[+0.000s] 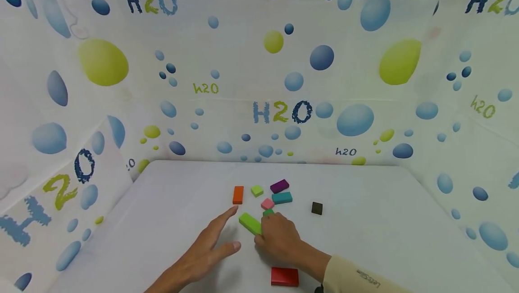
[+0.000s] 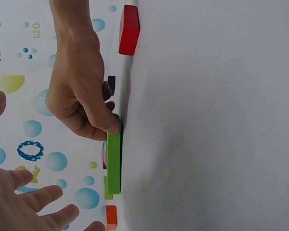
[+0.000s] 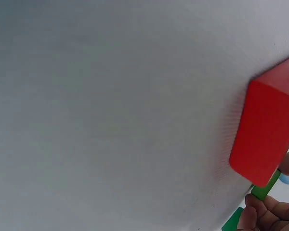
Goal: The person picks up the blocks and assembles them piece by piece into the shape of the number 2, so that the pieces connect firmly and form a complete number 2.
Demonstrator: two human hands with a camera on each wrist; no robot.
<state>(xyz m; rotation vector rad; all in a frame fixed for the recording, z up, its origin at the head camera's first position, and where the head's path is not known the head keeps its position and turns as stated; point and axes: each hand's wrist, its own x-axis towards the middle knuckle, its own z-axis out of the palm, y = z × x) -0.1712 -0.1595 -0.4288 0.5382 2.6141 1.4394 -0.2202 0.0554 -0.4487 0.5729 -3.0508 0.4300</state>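
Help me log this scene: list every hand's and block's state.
Long lime block: gripped at one end
Right hand: gripping that block
Left hand: open, empty
Red block: lying untouched
Orange block: lying untouched
Purple block: untouched
Teal block: untouched
Pink block: untouched
Small lime block: untouched
Black block: untouched
Dark green block: partly hidden
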